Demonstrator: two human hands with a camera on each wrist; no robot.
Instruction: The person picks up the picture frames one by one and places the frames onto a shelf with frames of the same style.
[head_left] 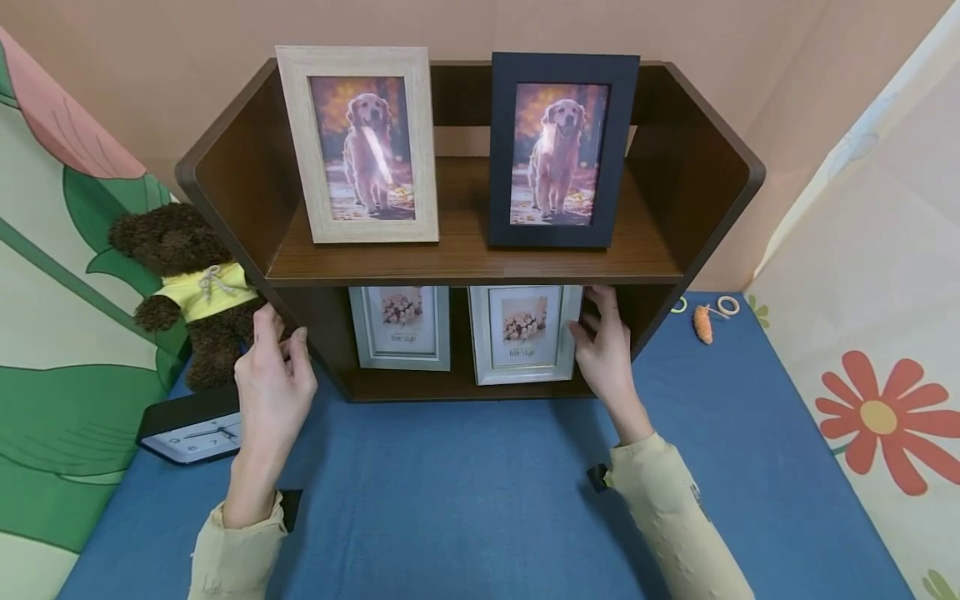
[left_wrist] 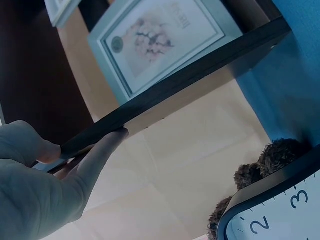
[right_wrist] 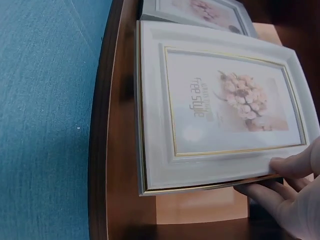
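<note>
A dark brown two-tier shelf (head_left: pixel 465 265) stands at the back of the blue table. My left hand (head_left: pixel 276 375) pinches the edge of its left side panel (left_wrist: pixel 175 75), thumb on one face and fingers on the other. On the lower tier, my right hand (head_left: pixel 606 354) grips the right edge of a white photo frame (right_wrist: pixel 155 105) with a thin gold line. A pale blue-green photo frame (head_left: pixel 442 333) leans to its left. Up on the top tier stand a cream photo frame (head_left: pixel 298 150) and a black photo frame (head_left: pixel 502 158), both with dog pictures.
Left of the shelf sit a brown teddy bear (head_left: pixel 206 292) in a yellow top and a black-cased clock (head_left: pixel 191 429). On the right lie an orange toy (head_left: pixel 702 324) and a small ring (head_left: pixel 728 306). Walls stand behind and at both sides.
</note>
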